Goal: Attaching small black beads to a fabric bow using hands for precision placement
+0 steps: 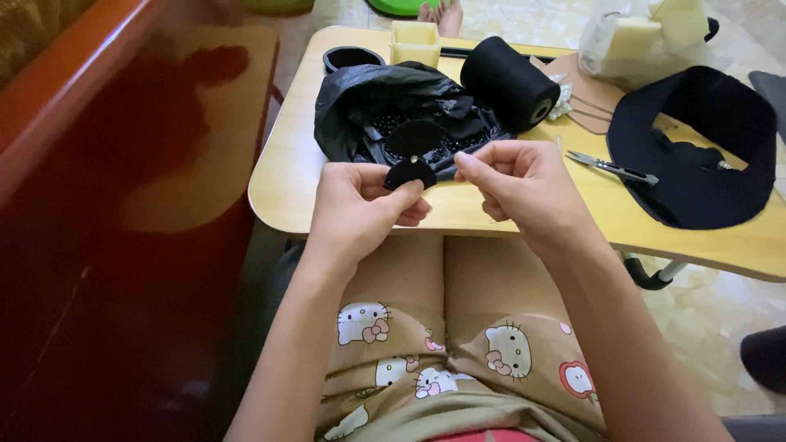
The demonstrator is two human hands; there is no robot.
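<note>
L hand (360,200) is pinching a black fabric piece (410,172); R hand (516,184), at its 3 o'clock, is pinching sth thin, prob thread.

Looks like a home w/ a craft setup: small folding lap table (524,225) over the person's knees, cartoon-print pyjama bottoms (458,344) at bottom centre, marble-look tiled floor (712,315) lower right, bare feet (440,15) at top, red wooden furniture (123,205) on the left.

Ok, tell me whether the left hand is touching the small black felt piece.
Touching: the head view shows the left hand pinching the small black felt piece between thumb and fingers.
</note>
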